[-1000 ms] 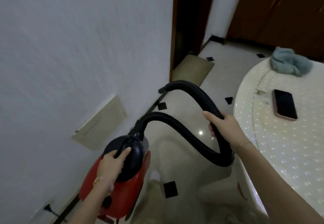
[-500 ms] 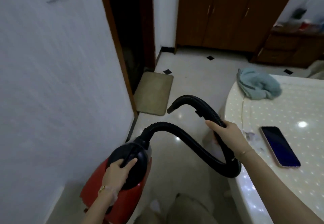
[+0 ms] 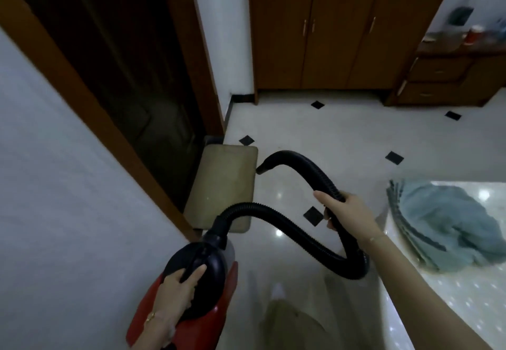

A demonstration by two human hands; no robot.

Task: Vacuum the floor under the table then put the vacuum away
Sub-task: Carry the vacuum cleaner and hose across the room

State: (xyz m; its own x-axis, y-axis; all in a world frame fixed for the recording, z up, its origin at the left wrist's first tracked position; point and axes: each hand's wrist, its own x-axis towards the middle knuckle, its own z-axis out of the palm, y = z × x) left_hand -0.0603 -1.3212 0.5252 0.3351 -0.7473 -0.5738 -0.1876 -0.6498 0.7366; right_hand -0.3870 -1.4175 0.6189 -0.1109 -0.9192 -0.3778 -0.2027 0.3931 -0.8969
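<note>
I carry a red vacuum [image 3: 219,314] with a black top off the floor at the lower left. My left hand [image 3: 178,289] grips the black handle on its top. A black ribbed hose [image 3: 273,212] loops from the vacuum's front down and back up. My right hand [image 3: 347,210] is closed around the hose's upper run, and the open nozzle end [image 3: 262,169] points left over a doormat. The white table [image 3: 451,295] edge lies at the lower right, just beside my right arm.
A beige doormat [image 3: 227,185] lies before a dark open doorway [image 3: 123,75] with a brown frame. A white wall [image 3: 54,212] runs along the left. Brown wardrobe doors [image 3: 328,29] and a drawer unit [image 3: 451,75] stand at the back. A blue-grey towel [image 3: 443,226] lies on the table.
I have moved forward along the wall toward the doorway, and the view has lifted. The phone on the table has dropped out of view. Both hands keep the same grip.
</note>
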